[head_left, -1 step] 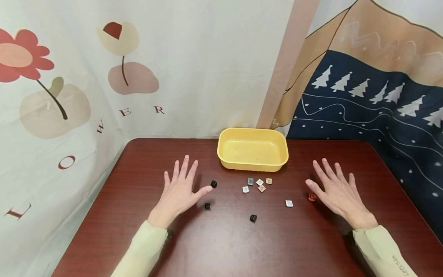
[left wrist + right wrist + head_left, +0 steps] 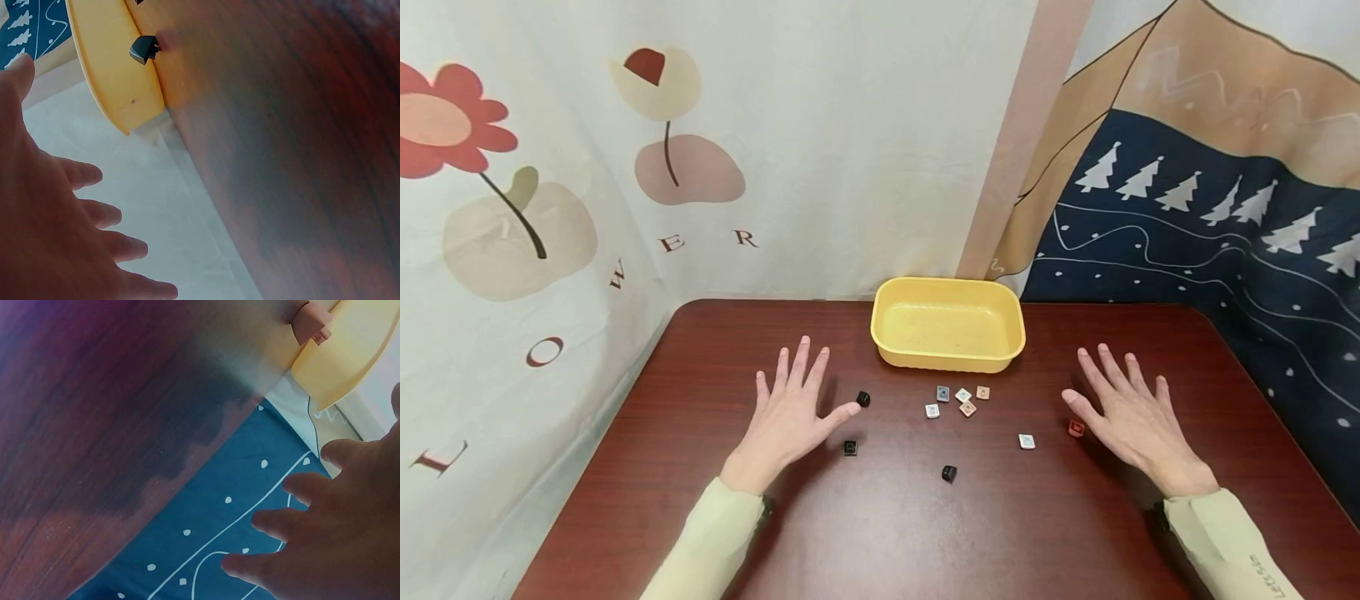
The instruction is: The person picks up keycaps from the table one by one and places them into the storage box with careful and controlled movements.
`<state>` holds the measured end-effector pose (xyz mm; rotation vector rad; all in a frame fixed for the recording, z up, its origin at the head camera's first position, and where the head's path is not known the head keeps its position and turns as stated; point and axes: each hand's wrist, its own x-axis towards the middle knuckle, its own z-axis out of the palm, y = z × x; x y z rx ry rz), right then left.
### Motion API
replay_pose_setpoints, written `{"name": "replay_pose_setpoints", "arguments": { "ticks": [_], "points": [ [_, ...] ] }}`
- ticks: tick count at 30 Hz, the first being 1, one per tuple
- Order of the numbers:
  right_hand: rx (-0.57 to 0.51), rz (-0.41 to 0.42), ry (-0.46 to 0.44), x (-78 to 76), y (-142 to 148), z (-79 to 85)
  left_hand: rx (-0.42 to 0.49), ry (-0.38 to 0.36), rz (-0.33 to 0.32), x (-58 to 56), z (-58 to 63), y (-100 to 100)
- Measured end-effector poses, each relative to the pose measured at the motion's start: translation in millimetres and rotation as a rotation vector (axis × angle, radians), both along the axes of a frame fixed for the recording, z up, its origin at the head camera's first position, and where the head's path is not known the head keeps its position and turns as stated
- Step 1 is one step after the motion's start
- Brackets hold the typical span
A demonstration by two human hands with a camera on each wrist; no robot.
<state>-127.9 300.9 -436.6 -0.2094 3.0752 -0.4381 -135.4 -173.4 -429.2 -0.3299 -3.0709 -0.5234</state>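
My left hand [image 2: 786,421] is held over the left part of the table with its fingers spread and nothing in it. Its thumb tip appears beside a black keycap [image 2: 864,398]; contact cannot be told. Another black keycap [image 2: 850,448] lies below that thumb. My right hand [image 2: 1131,417], also with straight, spread fingers, is over the right side. Nearest to it is a red keycap [image 2: 1077,427], by the thumb, with a white keycap [image 2: 1026,442] further left. The right wrist view shows the reddish keycap [image 2: 310,324] beyond the hand's fingers.
A yellow plastic basin [image 2: 948,362] stands at the table's back edge. In front of it lie several keycaps, among them a grey-blue keycap [image 2: 943,393] and a tan keycap [image 2: 982,392]. A black keycap [image 2: 949,473] lies nearer the front. Printed curtains [image 2: 850,167] hang behind the table.
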Motion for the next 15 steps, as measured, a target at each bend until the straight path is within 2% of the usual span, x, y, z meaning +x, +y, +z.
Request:
{"name": "replay_pose_setpoints", "arguments": {
  "ticks": [9, 15],
  "points": [
    [-0.009, 0.002, 0.003, 0.4, -0.2, 1.0, -0.006, 0.002, 0.001, -0.8, 1.6, 0.0],
    [-0.024, -0.002, 0.04, 0.4, -1.5, 0.8, -0.009, -0.001, 0.008, 0.2, 2.5, 0.7]
  ]
}}
